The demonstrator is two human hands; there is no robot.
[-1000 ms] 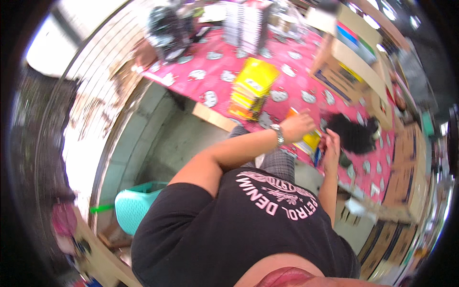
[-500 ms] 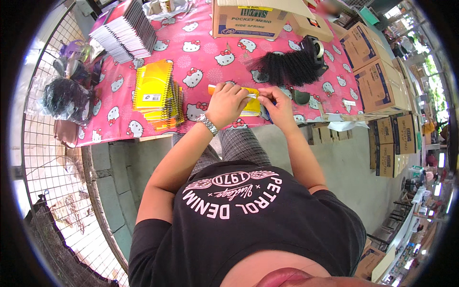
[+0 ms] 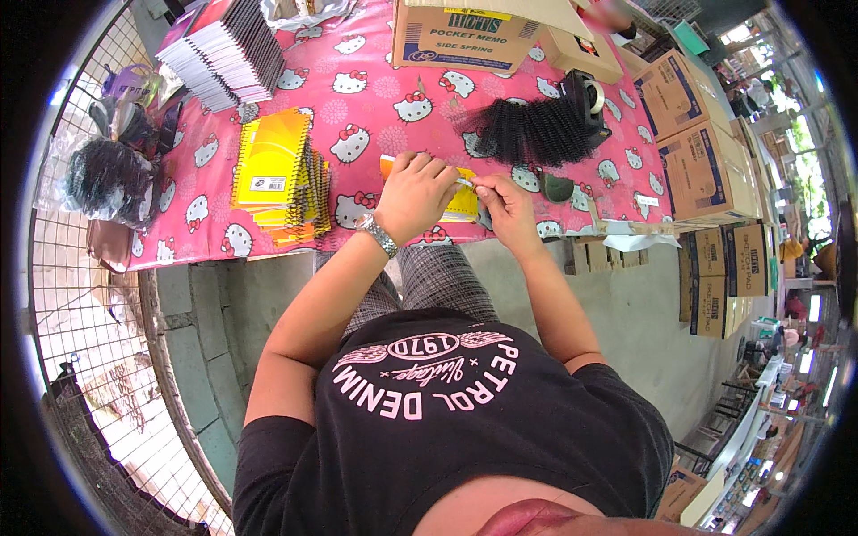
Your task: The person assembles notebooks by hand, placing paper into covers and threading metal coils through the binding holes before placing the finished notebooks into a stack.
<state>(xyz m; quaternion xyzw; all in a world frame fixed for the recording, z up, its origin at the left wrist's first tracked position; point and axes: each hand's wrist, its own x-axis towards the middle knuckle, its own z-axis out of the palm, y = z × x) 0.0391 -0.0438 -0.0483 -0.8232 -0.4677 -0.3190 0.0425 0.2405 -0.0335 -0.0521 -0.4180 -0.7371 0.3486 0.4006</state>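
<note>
A yellow notebook (image 3: 463, 207) lies near the table's front edge, partly hidden under my hands. My left hand (image 3: 416, 192), with a watch on its wrist, is closed over the notebook's left part. At the notebook's right edge my right hand (image 3: 506, 207) pinches with thumb and forefinger, close to a small whitish strip. What sits between those fingertips is too small to name. To the left stands a stack of yellow spiral notebooks (image 3: 268, 183). A heap of black spiral binding coils (image 3: 532, 132) lies beyond my right hand.
A tape dispenser (image 3: 585, 100) stands beside the coils. A cardboard box (image 3: 460, 40) is at the back, and a tall notebook stack (image 3: 228, 58) at the far left. More cartons (image 3: 702, 174) are piled on the right. A dark green rounded object (image 3: 558, 187) lies near the front edge.
My right hand has shifted slightly left and down at the notebook's edge; the blue thing by it shows less. The left hand stays on the notebook. The whole view has moved a little.
</note>
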